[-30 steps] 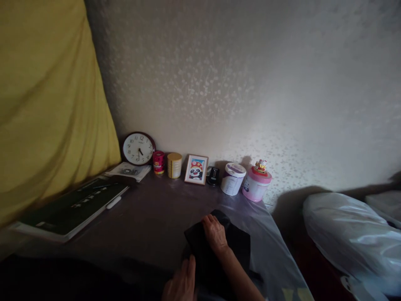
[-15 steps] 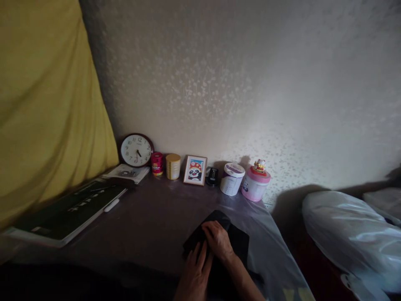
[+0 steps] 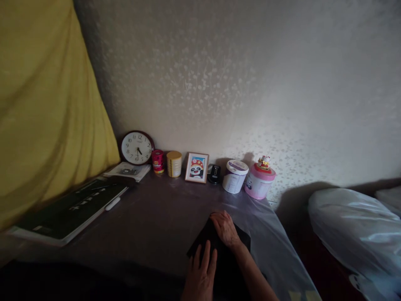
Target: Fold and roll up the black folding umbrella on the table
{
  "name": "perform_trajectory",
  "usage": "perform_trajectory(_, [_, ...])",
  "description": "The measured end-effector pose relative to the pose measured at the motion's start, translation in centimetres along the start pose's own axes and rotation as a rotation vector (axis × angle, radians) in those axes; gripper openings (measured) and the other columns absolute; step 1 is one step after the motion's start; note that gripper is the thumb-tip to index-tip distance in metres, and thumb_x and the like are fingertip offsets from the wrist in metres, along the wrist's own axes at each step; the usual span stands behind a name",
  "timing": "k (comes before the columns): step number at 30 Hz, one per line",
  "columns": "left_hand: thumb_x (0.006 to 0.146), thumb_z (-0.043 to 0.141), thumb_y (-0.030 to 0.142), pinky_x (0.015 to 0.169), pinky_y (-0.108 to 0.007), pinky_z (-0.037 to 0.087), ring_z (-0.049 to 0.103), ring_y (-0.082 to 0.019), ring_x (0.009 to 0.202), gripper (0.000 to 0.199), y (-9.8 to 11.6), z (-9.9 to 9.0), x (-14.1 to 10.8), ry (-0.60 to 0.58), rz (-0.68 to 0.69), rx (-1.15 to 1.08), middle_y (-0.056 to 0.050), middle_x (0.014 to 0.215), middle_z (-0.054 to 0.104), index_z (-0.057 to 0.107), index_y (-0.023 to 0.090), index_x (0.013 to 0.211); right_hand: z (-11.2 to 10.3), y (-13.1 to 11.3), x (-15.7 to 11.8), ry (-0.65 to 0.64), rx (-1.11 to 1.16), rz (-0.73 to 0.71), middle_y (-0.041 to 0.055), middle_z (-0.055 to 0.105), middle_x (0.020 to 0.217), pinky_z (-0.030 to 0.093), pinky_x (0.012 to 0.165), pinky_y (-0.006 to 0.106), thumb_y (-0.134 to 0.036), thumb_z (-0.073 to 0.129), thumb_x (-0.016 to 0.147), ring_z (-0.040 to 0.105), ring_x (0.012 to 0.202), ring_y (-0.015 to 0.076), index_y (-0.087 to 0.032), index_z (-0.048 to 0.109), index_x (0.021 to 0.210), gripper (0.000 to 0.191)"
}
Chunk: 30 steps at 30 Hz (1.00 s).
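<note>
A piece of black cloth point(image 3: 227, 261), folded with angular corners, lies on the table near its front right. My left hand point(image 3: 202, 267) rests flat on the lower left of this cloth, its fingers spread and pointing forward. Ahead of it and to the right, my right hand point(image 3: 225, 228) is bent over the far edge of the cloth, fingers curled around that edge. The fingertips of my right hand are partly hidden, and the dark fabric blends into shadow toward me.
Along the wall stand a clock point(image 3: 137, 147), a red can point(image 3: 158, 161), a yellow-lidded can point(image 3: 174, 164), a framed panda picture point(image 3: 196, 167), a white tub point(image 3: 234, 177) and a pink tub point(image 3: 259, 182) topped by a figurine. A green book point(image 3: 72, 209) lies left; plastic-covered bundles point(image 3: 354, 225) sit right.
My right hand has moved forward and slightly right, to the cloth's far edge. My left hand has shifted a little right and now lies apart from it. The camera view has shifted slightly.
</note>
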<state>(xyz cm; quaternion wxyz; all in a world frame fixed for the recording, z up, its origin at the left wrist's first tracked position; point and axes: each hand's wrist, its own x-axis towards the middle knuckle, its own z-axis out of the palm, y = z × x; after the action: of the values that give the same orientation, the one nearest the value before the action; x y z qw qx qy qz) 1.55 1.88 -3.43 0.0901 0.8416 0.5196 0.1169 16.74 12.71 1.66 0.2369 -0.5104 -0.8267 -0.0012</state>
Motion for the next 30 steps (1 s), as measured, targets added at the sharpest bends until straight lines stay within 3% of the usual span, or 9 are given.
perform_trajectory(7, [0.068,0.041,0.005,0.104,-0.051,0.029,0.016,-0.034,0.135,0.082,0.6,-3.6,0.1,-0.216,-0.018,-0.088,-0.007,0.150,0.002,0.012,0.022,0.142,0.0,2.7,1.5,-0.005,-0.136,0.199,0.0053,0.070,0.091,0.045,0.080,0.026,-0.014,0.038,0.090,0.064,0.088,0.0161,-0.021,0.065,0.093,0.028])
perform_trajectory(10, [0.059,0.048,0.007,0.106,-0.051,0.025,0.012,-0.036,0.136,0.091,1.1,-4.7,-0.2,-0.268,-0.029,-0.093,-0.012,0.150,-0.002,0.011,0.014,0.142,-1.2,4.0,-0.6,0.108,-0.151,0.290,0.0079,0.068,0.100,0.045,0.083,0.031,-0.018,0.032,0.091,0.062,0.095,0.0188,-0.021,0.063,0.099,0.032])
perform_trajectory(13, [0.054,0.048,0.006,0.106,-0.050,0.025,0.009,-0.035,0.136,0.099,1.4,-5.0,-0.7,-0.210,-0.027,-0.127,-0.010,0.149,-0.007,0.004,0.011,0.143,-2.8,4.5,-4.9,0.325,-0.056,0.461,0.0078,0.068,0.098,0.045,0.084,0.034,-0.032,0.030,0.092,0.062,0.095,0.0202,-0.021,0.063,0.099,0.035])
perform_trajectory(17, [0.053,0.045,0.003,0.108,-0.048,0.021,0.005,-0.033,0.137,0.101,1.8,-5.2,-1.2,-0.187,-0.061,-0.122,-0.008,0.149,-0.011,0.001,0.012,0.142,-4.3,2.9,-10.5,0.323,0.094,0.648,0.0085,0.070,0.090,0.048,0.074,0.031,-0.047,0.033,0.089,0.065,0.085,0.0217,-0.022,0.064,0.094,0.040])
perform_trajectory(20, [0.054,0.046,0.000,0.108,-0.048,0.020,0.006,-0.032,0.137,0.100,2.0,-5.6,-1.4,-0.215,-0.104,-0.110,-0.012,0.149,-0.008,0.003,0.014,0.143,-4.5,0.7,-12.5,0.252,0.218,0.754,0.0075,0.071,0.084,0.050,0.066,0.028,-0.054,0.035,0.085,0.067,0.078,0.0217,-0.020,0.064,0.092,0.045])
perform_trajectory(25, [0.055,0.047,-0.002,0.109,-0.047,0.017,0.006,-0.031,0.137,0.100,2.1,-6.4,-1.7,-0.222,-0.111,-0.112,-0.018,0.149,-0.003,0.001,0.011,0.142,-4.6,-1.3,-12.5,0.235,0.342,0.882,0.0076,0.071,0.081,0.051,0.065,0.029,-0.059,0.045,0.075,0.068,0.077,0.0236,-0.017,0.062,0.098,0.051])
perform_trajectory(30, [0.056,0.046,0.000,0.109,-0.048,0.017,0.007,-0.030,0.137,0.096,2.2,-6.5,-1.8,-0.239,-0.133,-0.096,-0.019,0.149,0.002,0.004,0.007,0.142,-5.3,-2.1,-11.0,0.261,0.453,0.778,0.0082,0.072,0.084,0.052,0.064,0.031,-0.051,0.052,0.073,0.067,0.078,0.0250,-0.015,0.065,0.094,0.044])
